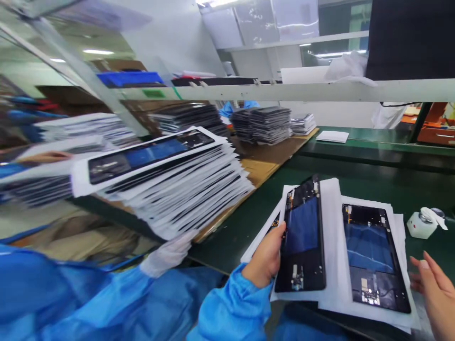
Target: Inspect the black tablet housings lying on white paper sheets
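Note:
My left hand grips the left edge of a black tablet panel with a blue film, held over white sheets on the green bench. A second, similar panel lies flat on the sheets to the right. My right hand hovers at that panel's lower right corner, fingers spread, holding nothing.
A co-worker in a blue gown, white-gloved hand underneath, carries a tall stack of panels and sheets at the left. More stacks stand on cardboard behind. A small white dispenser sits at the right; a shelf rail crosses above.

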`<action>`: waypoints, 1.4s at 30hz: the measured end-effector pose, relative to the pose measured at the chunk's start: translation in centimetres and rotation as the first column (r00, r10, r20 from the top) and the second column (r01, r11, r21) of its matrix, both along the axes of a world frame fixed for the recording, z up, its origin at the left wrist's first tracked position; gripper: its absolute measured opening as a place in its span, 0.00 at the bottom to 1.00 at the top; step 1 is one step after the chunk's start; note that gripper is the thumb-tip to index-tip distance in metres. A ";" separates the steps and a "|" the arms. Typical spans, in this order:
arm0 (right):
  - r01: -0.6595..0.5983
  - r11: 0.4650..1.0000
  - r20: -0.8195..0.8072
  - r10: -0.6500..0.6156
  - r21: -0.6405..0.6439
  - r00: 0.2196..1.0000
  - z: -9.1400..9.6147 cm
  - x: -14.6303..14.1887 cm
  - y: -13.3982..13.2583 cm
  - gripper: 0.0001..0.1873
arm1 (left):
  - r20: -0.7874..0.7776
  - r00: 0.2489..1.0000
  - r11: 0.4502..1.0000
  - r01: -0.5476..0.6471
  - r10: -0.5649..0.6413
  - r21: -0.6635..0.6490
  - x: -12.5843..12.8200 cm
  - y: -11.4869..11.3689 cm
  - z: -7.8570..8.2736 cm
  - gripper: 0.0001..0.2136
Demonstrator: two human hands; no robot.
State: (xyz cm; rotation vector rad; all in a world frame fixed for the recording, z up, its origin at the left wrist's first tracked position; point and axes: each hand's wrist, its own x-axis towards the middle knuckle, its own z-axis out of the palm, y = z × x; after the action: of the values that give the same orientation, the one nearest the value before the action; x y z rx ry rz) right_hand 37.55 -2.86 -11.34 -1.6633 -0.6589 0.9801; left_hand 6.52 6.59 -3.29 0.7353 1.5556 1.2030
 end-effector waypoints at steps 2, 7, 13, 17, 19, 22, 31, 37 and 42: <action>-0.003 0.996 -0.035 0.000 -0.088 0.999 -0.2 0.4 -0.3 0.40 | -0.131 0.991 0.999 -0.033 0.038 0.035 -2.9 0.6 0.4 0.11; -0.092 0.971 0.040 0.103 -0.219 0.994 -1.3 0.1 -0.7 0.33 | -0.418 0.909 1.000 0.008 0.001 0.019 -8.3 2.3 0.3 0.13; -0.121 0.971 0.194 0.162 -0.207 0.968 -2.3 -1.7 -0.7 0.31 | -0.568 0.802 0.982 0.150 -0.187 -0.111 -9.5 5.1 -1.6 0.17; -0.107 0.983 0.224 0.139 -0.149 0.965 -2.8 -2.0 -0.5 0.31 | -0.644 0.729 0.972 0.187 -0.233 -0.140 -9.3 6.9 -2.2 0.18; -0.107 0.979 0.225 0.145 -0.172 0.964 -2.7 -1.8 -0.3 0.32 | -0.702 0.674 0.972 0.190 -0.232 -0.140 -9.1 7.5 -2.4 0.17; -0.138 0.964 0.223 0.190 -0.228 0.956 -2.1 -1.2 0.4 0.33 | -0.799 0.571 0.979 0.173 -0.190 -0.109 -8.7 8.0 -2.4 0.15; -0.272 0.928 0.121 0.309 -0.253 0.943 0.7 0.0 3.7 0.39 | -0.883 0.438 0.971 0.227 -0.170 -0.075 -3.0 5.8 -0.5 0.19; -0.336 0.932 0.090 0.349 -0.138 0.933 0.9 0.0 5.1 0.21 | -0.563 0.494 0.718 0.633 -0.663 -0.290 5.1 2.4 -1.1 0.20; -0.267 0.955 0.178 0.286 -0.126 0.941 1.2 -0.4 5.3 0.18 | -0.725 0.319 0.707 0.631 -0.611 -0.319 8.1 1.5 -1.8 0.17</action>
State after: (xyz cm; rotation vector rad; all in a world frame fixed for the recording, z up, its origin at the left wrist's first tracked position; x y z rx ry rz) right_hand 37.12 2.41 -10.18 -1.8030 -1.0118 1.0702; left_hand 14.66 8.05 -5.09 1.8966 1.6388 0.2287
